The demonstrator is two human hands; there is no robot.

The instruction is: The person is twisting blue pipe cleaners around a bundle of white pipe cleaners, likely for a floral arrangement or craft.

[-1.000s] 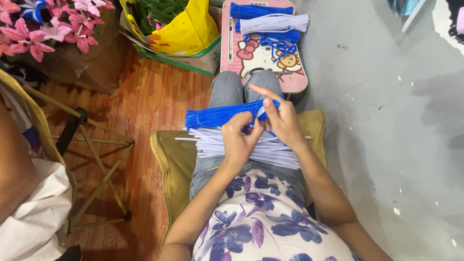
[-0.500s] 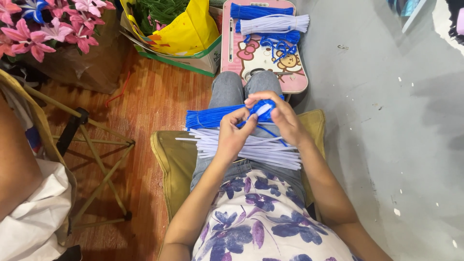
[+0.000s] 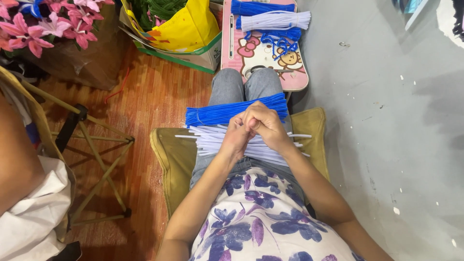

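Note:
My left hand [image 3: 236, 135] and my right hand [image 3: 265, 123] are pressed together over my lap, fingers curled tight. The blue pipe cleaner they held a moment ago is now hidden inside the fingers. Just beyond the knuckles a bundle of blue pipe cleaners [image 3: 215, 114] lies across my thighs. A bundle of white pipe cleaners [image 3: 210, 140] lies under my wrists, closer to my body. I sit on an olive cushion [image 3: 169, 154].
A pink child's table [image 3: 290, 72] ahead carries more blue [image 3: 261, 7] and white bundles [image 3: 275, 20]. A cardboard box with a yellow bag [image 3: 188, 29] and pink flowers [image 3: 43, 24] stand at the left. A wooden folding frame [image 3: 94, 145] and another person's arm [image 3: 17, 164] are nearby.
My hands were working a blue pipe cleaner with fingers spread. They have closed together into one tight clasp and the blue piece has vanished inside.

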